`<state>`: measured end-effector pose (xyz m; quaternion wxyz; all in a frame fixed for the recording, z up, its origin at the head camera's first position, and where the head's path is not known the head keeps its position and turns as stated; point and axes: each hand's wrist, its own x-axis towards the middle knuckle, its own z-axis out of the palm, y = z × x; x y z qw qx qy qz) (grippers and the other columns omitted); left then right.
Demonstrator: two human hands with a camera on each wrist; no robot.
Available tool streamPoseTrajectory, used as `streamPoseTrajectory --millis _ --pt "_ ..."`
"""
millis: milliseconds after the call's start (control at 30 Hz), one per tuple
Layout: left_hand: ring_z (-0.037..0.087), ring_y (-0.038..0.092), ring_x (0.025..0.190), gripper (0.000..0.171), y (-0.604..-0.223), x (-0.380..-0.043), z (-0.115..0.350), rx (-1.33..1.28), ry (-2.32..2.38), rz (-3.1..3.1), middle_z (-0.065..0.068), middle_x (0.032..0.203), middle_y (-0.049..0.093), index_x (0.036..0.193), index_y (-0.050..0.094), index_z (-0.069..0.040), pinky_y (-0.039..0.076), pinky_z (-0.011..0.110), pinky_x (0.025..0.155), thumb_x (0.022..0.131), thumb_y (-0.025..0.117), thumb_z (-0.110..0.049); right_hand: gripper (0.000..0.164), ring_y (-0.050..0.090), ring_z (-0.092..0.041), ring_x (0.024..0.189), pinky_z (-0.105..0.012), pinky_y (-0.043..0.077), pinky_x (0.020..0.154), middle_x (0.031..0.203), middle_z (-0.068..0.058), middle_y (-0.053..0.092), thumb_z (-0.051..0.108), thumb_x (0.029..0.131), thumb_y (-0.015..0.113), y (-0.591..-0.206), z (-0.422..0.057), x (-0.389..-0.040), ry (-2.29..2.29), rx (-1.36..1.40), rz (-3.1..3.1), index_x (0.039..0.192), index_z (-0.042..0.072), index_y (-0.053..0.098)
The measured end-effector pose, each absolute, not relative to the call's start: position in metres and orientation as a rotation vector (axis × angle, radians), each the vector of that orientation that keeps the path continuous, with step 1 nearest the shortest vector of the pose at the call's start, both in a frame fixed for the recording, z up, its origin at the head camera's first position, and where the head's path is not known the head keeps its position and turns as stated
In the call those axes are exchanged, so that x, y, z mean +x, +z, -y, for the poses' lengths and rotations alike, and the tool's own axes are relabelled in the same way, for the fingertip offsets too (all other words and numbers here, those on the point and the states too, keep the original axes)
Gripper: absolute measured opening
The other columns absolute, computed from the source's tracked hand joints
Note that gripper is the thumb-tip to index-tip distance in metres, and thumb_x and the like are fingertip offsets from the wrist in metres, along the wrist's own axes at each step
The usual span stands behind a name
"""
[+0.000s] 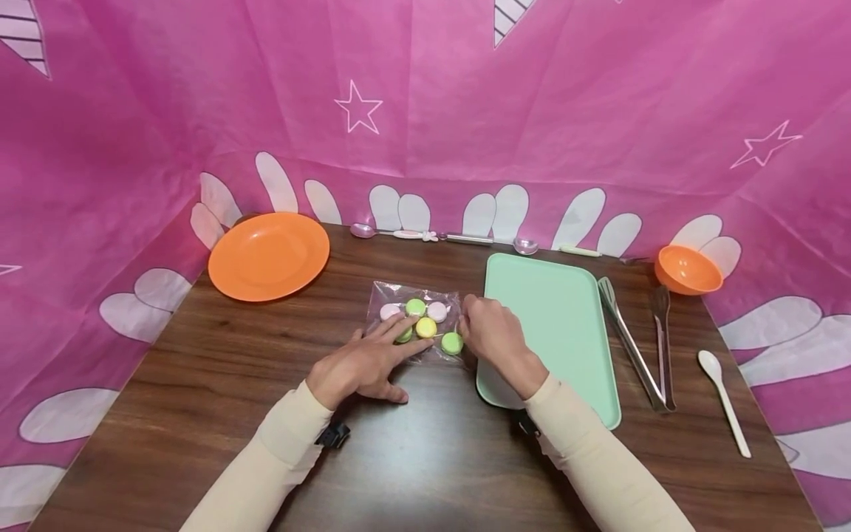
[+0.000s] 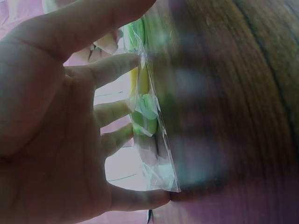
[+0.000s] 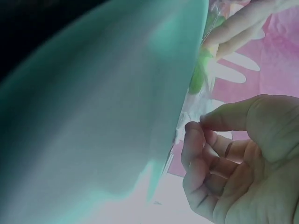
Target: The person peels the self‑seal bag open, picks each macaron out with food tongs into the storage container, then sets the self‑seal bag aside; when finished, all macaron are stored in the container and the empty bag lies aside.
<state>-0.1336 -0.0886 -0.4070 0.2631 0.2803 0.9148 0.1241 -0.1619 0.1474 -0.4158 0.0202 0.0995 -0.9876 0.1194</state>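
Observation:
A clear plastic bag point(image 1: 380, 295) of several pink, green and yellow macarons point(image 1: 426, 327) lies flat near the table's middle. My left hand point(image 1: 368, 362) spreads its straight fingers over the bag's left and front part, fingertips on the plastic. In the left wrist view the fingers reach along the bag point(image 2: 163, 175), with the macarons bunched inside. At the bag's right end my right hand point(image 1: 495, 336) pinches the plastic edge between thumb and index finger. The right wrist view shows that pinch, the other fingers of the right hand point(image 3: 233, 163) curled in.
A mint green tray point(image 1: 565, 325) lies partly under my right forearm. Right of it are metal tongs point(image 1: 634, 347), darker tongs point(image 1: 662, 340), a white spoon point(image 1: 725, 403) and an orange bowl point(image 1: 688, 272). An orange plate point(image 1: 269, 257) sits back left. Spoons point(image 1: 468, 239) line the back edge.

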Motion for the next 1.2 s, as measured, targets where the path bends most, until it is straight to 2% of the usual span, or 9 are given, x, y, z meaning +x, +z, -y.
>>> streamPoseTrajectory --millis 167,400,633,767,900,1000,1133,1200 --pt "0.033 0.01 0.17 0.091 -0.407 -0.134 0.09 0.76 0.363 -2.472 -0.002 0.183 0.008 0.167 0.034 -0.041 0.023 0.078 0.124 0.092 0.084 -0.045 0.012 0.07 -0.036 0.071 -0.052 0.056 0.061 0.081 -0.014 0.072 0.013 0.096 0.064 -0.42 -0.162 -0.169 0.464 0.246 3.124 0.088 0.007 0.069" --pt "0.034 0.011 0.169 0.093 -0.414 -0.136 0.092 0.801 0.395 -2.487 -0.004 0.183 0.006 0.167 0.032 -0.045 0.025 0.083 0.119 0.09 0.085 -0.045 0.016 0.06 -0.024 0.067 -0.041 0.044 0.055 0.077 -0.004 0.067 0.024 0.096 0.062 -0.471 -0.197 -0.194 0.602 0.217 3.101 0.082 0.017 0.065" --pt "0.033 0.009 0.17 0.082 -0.411 -0.136 0.088 0.74 0.392 -2.51 -0.001 0.183 0.009 0.167 0.035 -0.039 0.023 0.081 0.122 0.098 0.078 -0.041 0.017 0.065 -0.026 0.079 -0.04 0.049 0.071 0.087 -0.01 0.074 0.023 0.102 0.063 -0.412 -0.196 -0.164 0.794 0.18 3.136 0.094 0.01 0.069" --pt "0.035 0.012 0.169 0.075 -0.414 -0.14 0.092 0.762 0.473 -2.55 0.005 0.183 0.011 0.167 0.038 -0.035 0.025 0.082 0.12 0.101 0.074 -0.037 0.018 0.071 -0.028 0.09 -0.042 0.052 0.08 0.098 -0.014 0.078 0.023 0.104 0.063 -0.398 -0.214 -0.153 0.823 0.147 3.183 0.1 0.008 0.071" --pt "0.04 0.025 0.165 0.072 -0.414 -0.149 0.102 0.783 0.652 -2.628 0.014 0.18 0.019 0.167 0.039 -0.028 0.035 0.076 0.119 0.103 0.072 -0.029 0.023 0.072 -0.034 0.098 -0.047 0.054 0.083 0.106 -0.019 0.078 0.026 0.105 0.063 -0.387 -0.246 -0.145 0.821 0.11 3.194 0.108 0.006 0.073" --pt "0.043 0.042 0.156 0.065 -0.415 -0.159 0.11 0.739 0.737 -2.759 0.019 0.173 0.034 0.163 0.046 -0.02 0.045 0.07 0.115 0.103 0.072 -0.024 0.03 0.071 -0.041 0.103 -0.05 0.053 0.083 0.112 -0.024 0.077 0.03 0.107 0.061 -0.376 -0.274 -0.138 0.753 0.057 3.186 0.115 0.004 0.072" --pt "0.036 0.063 0.13 0.051 -0.418 -0.168 0.12 0.614 0.681 -2.912 0.017 0.149 0.059 0.145 0.063 -0.01 0.055 0.06 0.107 0.099 0.077 -0.026 0.04 0.066 -0.047 0.104 -0.048 0.049 0.079 0.116 -0.029 0.073 0.036 0.109 0.056 -0.365 -0.312 -0.132 0.658 -0.089 3.17 0.122 0.0 0.068" --pt "0.031 0.065 0.113 0.046 -0.42 -0.17 0.123 0.554 0.653 -2.936 0.014 0.133 0.066 0.135 0.068 -0.007 0.058 0.054 0.1 0.097 0.081 -0.029 0.044 0.062 -0.048 0.102 -0.049 0.048 0.077 0.116 -0.032 0.07 0.038 0.109 0.055 -0.362 -0.331 -0.129 0.641 -0.204 3.168 0.123 -0.002 0.066"
